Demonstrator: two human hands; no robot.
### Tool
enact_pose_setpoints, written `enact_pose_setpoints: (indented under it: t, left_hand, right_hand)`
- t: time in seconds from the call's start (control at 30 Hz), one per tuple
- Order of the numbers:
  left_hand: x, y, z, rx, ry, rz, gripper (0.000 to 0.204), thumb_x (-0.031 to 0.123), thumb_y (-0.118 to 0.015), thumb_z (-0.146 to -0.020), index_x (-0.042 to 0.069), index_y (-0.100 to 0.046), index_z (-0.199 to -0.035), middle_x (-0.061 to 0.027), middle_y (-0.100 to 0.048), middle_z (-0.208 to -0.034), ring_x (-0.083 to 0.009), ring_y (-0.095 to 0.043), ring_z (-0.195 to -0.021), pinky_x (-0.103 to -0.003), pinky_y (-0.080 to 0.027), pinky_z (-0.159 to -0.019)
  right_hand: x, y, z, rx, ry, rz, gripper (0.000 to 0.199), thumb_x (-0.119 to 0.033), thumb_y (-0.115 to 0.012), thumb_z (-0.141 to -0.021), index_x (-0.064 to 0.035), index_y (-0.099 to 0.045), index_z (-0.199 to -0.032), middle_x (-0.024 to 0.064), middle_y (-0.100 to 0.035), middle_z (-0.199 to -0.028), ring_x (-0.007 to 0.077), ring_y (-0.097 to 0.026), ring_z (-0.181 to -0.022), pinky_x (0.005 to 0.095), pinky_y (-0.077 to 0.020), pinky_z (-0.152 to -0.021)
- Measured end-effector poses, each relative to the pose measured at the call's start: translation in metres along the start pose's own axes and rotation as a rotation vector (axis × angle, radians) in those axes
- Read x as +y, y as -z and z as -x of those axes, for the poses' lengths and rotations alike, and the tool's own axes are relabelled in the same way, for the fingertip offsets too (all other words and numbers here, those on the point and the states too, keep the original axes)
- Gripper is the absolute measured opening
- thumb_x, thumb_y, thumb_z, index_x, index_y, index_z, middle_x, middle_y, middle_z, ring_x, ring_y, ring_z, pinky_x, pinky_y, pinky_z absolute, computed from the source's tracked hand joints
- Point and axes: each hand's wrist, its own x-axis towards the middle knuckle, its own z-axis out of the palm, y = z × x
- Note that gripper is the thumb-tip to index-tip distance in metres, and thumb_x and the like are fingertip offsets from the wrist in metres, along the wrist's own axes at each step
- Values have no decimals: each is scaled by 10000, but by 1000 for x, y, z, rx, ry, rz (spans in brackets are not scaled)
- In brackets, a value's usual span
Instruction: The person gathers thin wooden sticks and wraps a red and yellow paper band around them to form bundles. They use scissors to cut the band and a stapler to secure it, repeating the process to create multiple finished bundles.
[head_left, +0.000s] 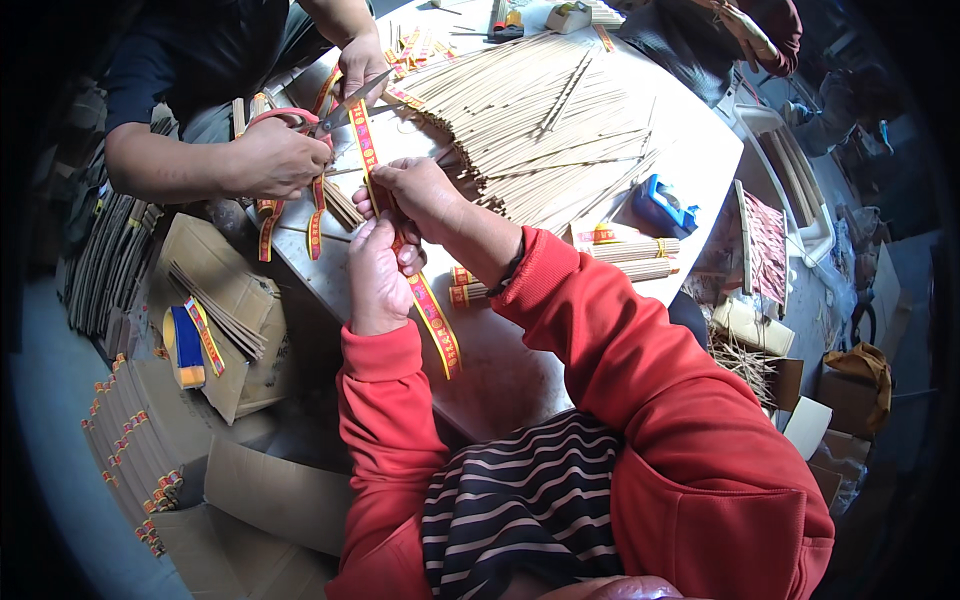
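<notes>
A long printed yellow-and-red paper strip (437, 325) runs between my hands, one end hanging over the table's near side. My left hand (378, 278) is closed around its middle, palm turned up. Just above, my right hand (428, 195) pinches the strip with thumb and fingers. The strip's upper part reaches toward a co-worker's hand (280, 162), which holds red-handled scissors (322, 122) with blades apart next to it. The co-worker's other hand is near the strip's top. Right of my hands lie banded bundles of thin sticks (635, 262).
Many loose thin sticks (560, 110) cover the white table (715, 150). A blue tape dispenser (662, 207) stands at its right. Cardboard (265, 330) and a blue-and-yellow roll (184, 345) lie at left, above stacked bundles (130, 440). Another person sits at the far right.
</notes>
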Motion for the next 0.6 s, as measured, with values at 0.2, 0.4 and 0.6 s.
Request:
enact_pose_setpoints:
  t: [0.2,0.4,0.6]
  left_hand:
    - [1,4,-1,-17,-16,2,149,167,-411,-878,74,-458,-772,-24,-477,-598,-54,-352,-411,-173,-272,-369]
    - [-1,1,0,-31,-35,-5,163,160,-396,-880,61,-469,-774,-21,-473,-593,-49,-347,-418,-177,-257,-357]
    - [1,12,6,-45,-3,61,179,179,-415,-884,6,-450,-858,-77,-488,-626,-76,-357,-448,-193,-283,-409]
  right_hand:
    - [-1,-6,3,34,9,-48,211,-111,-400,-873,63,-509,-827,130,-590,-732,160,-567,-591,266,-489,-530]
    - [-12,3,19,77,71,379,228,-145,-467,-844,60,-534,-769,108,-569,-656,153,-546,-565,271,-453,-516]
    - [-60,78,77,20,278,1260,161,-117,-577,-764,-13,-595,-885,99,-607,-786,155,-575,-691,260,-460,-626]
